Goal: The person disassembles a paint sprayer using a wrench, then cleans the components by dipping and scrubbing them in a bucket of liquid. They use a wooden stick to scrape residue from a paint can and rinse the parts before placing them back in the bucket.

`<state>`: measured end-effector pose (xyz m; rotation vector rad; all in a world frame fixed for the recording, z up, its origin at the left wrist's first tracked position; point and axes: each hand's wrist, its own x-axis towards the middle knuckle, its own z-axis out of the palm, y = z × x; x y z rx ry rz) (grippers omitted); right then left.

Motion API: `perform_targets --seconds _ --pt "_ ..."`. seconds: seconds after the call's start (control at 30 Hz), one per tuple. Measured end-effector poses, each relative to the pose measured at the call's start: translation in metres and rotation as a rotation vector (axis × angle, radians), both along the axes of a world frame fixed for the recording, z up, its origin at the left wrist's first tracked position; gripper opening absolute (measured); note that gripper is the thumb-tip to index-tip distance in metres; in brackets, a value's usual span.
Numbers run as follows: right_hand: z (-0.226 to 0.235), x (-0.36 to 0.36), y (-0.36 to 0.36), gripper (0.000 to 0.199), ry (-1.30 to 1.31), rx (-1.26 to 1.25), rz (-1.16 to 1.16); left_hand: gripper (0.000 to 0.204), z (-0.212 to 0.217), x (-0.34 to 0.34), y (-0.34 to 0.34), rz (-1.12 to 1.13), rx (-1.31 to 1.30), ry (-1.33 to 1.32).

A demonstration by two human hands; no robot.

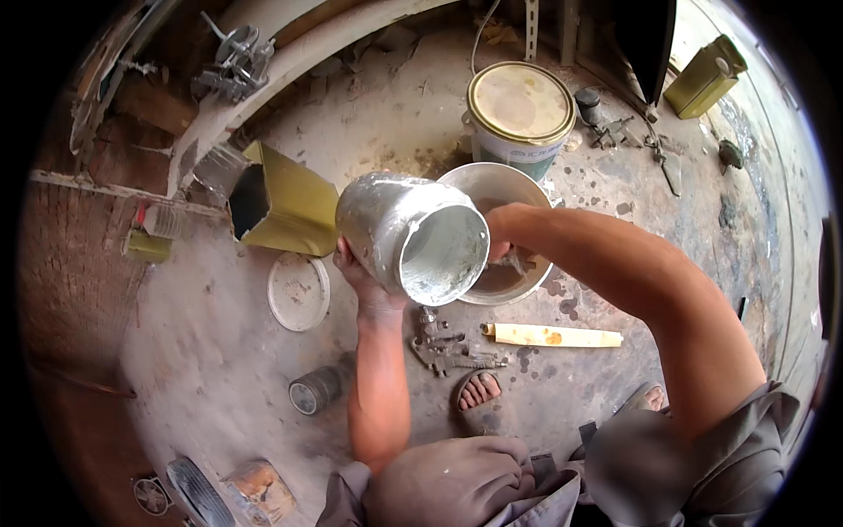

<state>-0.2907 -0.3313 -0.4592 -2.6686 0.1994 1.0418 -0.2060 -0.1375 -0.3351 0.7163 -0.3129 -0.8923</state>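
Note:
My left hand (356, 268) grips a silver metal pot (373, 206) from its left side and underneath. The pot lies tilted over the bucket's left part, its round mouth turned toward me and its inside coated whitish grey. Down in a pale round bucket (542, 186) with murky brown liquid (499, 279), my right hand (500, 233) has its fingers curled. Something pale and wet shows below them, too indistinct to name. The pot's rim and the wrist hide part of that hand. A spray gun (452, 356) lies on the floor just below the bucket.
Behind the bucket stands a lidded paint pail (522, 101). A cut-open yellow tin (294, 202) and a white lid (299, 292) are on the left. A dark cup (318, 391) lies near my left forearm, a cream strip (553, 335) near my feet. Another yellow tin (705, 79) stands far right.

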Motion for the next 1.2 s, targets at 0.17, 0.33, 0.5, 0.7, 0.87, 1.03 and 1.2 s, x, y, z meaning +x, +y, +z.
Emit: perform_targets --seconds 0.17,0.33,0.5,0.7,0.87,1.03,1.2 --pt "-0.008 0.012 0.005 0.025 -0.051 0.044 0.057 0.076 -0.012 0.015 0.002 0.043 0.040 0.085" --pt "-0.011 -0.004 0.004 0.022 -0.062 0.038 0.090 0.076 -0.017 0.018 -0.001 -0.141 -0.205 0.218" --pt "0.030 -0.014 0.000 0.019 -0.206 0.000 0.078 0.077 0.016 0.012 0.002 0.084 0.120 0.052" --pt "0.094 -0.010 -0.013 0.016 -0.369 -0.128 -0.082 0.078 0.017 0.020 0.003 0.117 0.046 0.026" --pt "0.066 -0.043 0.003 0.022 -0.272 0.153 -0.378 0.077 0.018 0.009 -0.002 0.066 -0.005 0.094" --pt "0.074 -0.059 0.006 0.022 -0.250 0.106 -0.013 0.077 0.013 0.006 0.005 0.058 0.009 0.133" --pt "0.145 -0.061 0.013 0.021 -0.347 0.070 -0.262 0.078 0.007 0.011 0.007 0.055 0.031 0.158"
